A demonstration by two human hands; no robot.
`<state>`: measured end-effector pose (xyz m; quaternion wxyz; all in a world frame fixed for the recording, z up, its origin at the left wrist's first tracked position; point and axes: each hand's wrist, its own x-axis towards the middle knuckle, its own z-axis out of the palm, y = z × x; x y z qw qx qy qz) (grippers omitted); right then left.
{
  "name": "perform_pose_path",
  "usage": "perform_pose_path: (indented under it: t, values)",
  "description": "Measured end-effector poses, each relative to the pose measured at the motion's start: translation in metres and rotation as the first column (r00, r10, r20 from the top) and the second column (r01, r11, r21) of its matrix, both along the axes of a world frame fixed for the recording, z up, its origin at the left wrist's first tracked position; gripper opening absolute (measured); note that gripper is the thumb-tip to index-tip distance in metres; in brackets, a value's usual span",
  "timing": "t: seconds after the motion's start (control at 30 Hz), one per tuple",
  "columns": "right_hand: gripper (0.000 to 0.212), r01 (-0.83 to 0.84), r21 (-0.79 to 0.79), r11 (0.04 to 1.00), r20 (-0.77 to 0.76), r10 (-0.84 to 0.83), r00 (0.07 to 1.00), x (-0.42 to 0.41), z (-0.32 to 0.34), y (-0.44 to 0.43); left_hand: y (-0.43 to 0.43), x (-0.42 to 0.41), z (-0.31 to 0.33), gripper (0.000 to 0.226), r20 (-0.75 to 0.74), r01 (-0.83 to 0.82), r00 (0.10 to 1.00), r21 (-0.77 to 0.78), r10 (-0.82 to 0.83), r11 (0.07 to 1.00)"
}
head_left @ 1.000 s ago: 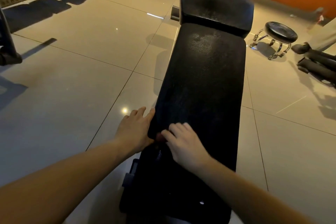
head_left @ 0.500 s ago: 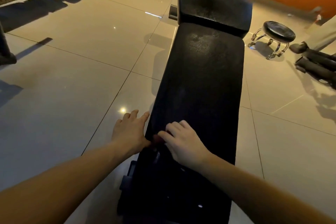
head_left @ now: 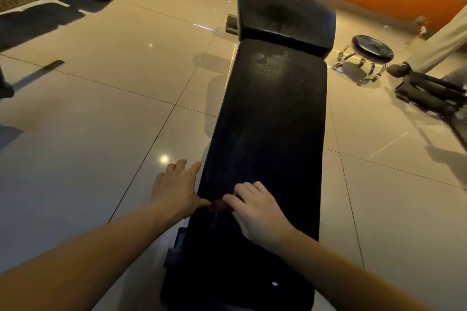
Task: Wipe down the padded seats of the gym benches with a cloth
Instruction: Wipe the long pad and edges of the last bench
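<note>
Long black bench pad (head_left: 273, 121) dead ahead, long axis 6 to 12 o'clock, second pad (head_left: 285, 15) butted on at 12. At 9 of the near seam, left hand (head_left: 174, 189): fingers straight and spread along the pad's left edge, thumb touching the pad. On the pad itself, right hand (head_left: 257, 209): palm down, fingers flat against the surface. Between the thumbs, small reddish lump (head_left: 220, 206); cloth or not, cannot tell. Nearer the midline: right hand, so likely the wiper. Most of the length lying toward 12; probably a straight push along the axis.
</note>
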<state>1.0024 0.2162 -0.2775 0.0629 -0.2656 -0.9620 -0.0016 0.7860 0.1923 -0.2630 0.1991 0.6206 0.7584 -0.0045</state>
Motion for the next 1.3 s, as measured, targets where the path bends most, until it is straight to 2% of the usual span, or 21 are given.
perform_pose_path:
  t: [0.03,0.07,0.1,0.13,0.2,0.23,0.3,0.37,0.53,0.6,0.63,0.7,0.77,0.87,0.9,0.93,1.07,1.13,1.2,1.27,1.3]
  values:
    - [0.033,-0.034,0.074,0.997,0.041,0.031,0.999,0.01,0.006,0.017,-0.001,0.0,0.001,0.11,0.01,-0.004,1.0,-0.002,0.004,1.0]
    - [0.032,0.022,0.143,0.989,0.054,-0.03,0.998,0.016,0.014,0.039,-0.002,0.0,0.002,0.111,0.02,-0.008,1.0,-0.004,0.008,1.0]
    - [0.03,0.162,0.197,0.967,0.016,-0.168,0.986,0.019,0.023,0.063,-0.003,0.0,0.001,0.112,0.028,-0.011,1.0,-0.002,0.011,1.0]
    - [0.028,0.362,0.209,0.908,-0.058,-0.358,0.932,0.021,0.035,0.086,-0.005,0.0,0.0,0.112,0.035,-0.018,0.999,0.002,0.018,1.0]
    - [0.025,0.683,0.085,0.726,-0.214,-0.656,0.724,0.023,0.048,0.115,-0.008,-0.001,-0.003,0.111,0.043,-0.035,0.998,-0.001,0.035,0.999]
    - [0.024,0.76,0.022,0.65,-0.262,-0.73,0.632,0.018,0.047,0.114,-0.009,-0.001,-0.003,0.11,0.042,-0.035,0.998,-0.003,0.036,0.999]
    - [0.022,0.818,0.013,0.575,-0.291,-0.781,0.553,-0.004,0.032,0.082,-0.006,-0.002,-0.004,0.111,0.045,-0.023,0.999,-0.009,0.024,1.0]
    - [0.021,0.776,-0.015,0.63,-0.309,-0.741,0.596,-0.022,0.008,0.024,-0.002,-0.003,-0.002,0.112,0.044,-0.011,0.999,-0.02,0.012,1.0]
    - [0.028,0.495,-0.162,0.853,-0.158,-0.518,0.841,-0.025,-0.035,-0.126,0.004,0.0,0.004,0.115,0.008,0.017,1.0,-0.054,-0.016,0.998]
    - [0.027,0.397,-0.077,0.915,-0.08,-0.402,0.912,-0.005,-0.036,-0.135,0.004,0.002,0.005,0.114,0.007,0.019,1.0,-0.025,-0.018,1.0]
    - [0.024,0.403,-0.005,0.915,-0.071,-0.402,0.913,0.01,-0.033,-0.122,0.003,0.003,0.005,0.113,0.006,0.024,1.0,-0.002,-0.024,1.0]
    - [0.017,0.59,0.037,0.807,-0.127,-0.581,0.804,0.043,-0.018,-0.082,0.0,0.005,0.004,0.109,0.027,0.034,0.999,0.037,-0.035,0.999]
    - [0.014,0.778,-0.049,0.626,-0.204,-0.769,0.606,0.068,-0.002,-0.049,-0.007,0.007,0.001,0.103,0.071,0.026,0.997,0.061,-0.03,0.998]
    - [0.015,0.871,-0.12,0.476,-0.325,-0.848,0.419,0.044,-0.008,-0.064,-0.018,0.01,-0.005,0.091,0.105,0.019,0.994,0.09,-0.028,0.996]
    - [0.016,0.867,-0.16,0.471,-0.338,-0.852,0.4,0.024,-0.016,-0.084,-0.022,0.01,-0.007,0.089,0.108,0.017,0.994,0.102,-0.028,0.995]
    - [0.017,0.835,-0.193,0.515,-0.33,-0.836,0.439,0.003,-0.026,-0.107,-0.026,0.01,-0.01,0.087,0.104,0.015,0.994,0.111,-0.027,0.994]
    - [0.021,0.526,-0.142,0.839,-0.188,-0.545,0.817,-0.032,-0.049,-0.172,-0.032,0.008,-0.011,0.083,0.097,0.037,0.994,0.111,-0.048,0.993]
    - [0.019,0.527,-0.024,0.85,-0.16,-0.523,0.837,-0.002,-0.041,-0.145,-0.03,0.007,-0.008,0.087,0.12,0.069,0.99,0.085,-0.079,0.994]
    - [0.017,0.714,0.01,0.7,-0.192,-0.7,0.688,0.036,-0.024,-0.104,-0.028,0.004,-0.006,0.092,0.117,0.113,0.986,0.051,-0.118,0.992]
    - [0.017,0.867,-0.083,0.491,-0.221,-0.858,0.464,0.065,-0.005,-0.07,-0.029,0.003,-0.009,0.095,0.107,0.144,0.983,0.037,-0.148,0.989]
    - [0.018,0.898,-0.109,0.427,-0.256,-0.885,0.389,0.066,-0.003,-0.063,-0.03,0.003,-0.01,0.096,0.095,0.154,0.983,0.037,-0.157,0.987]
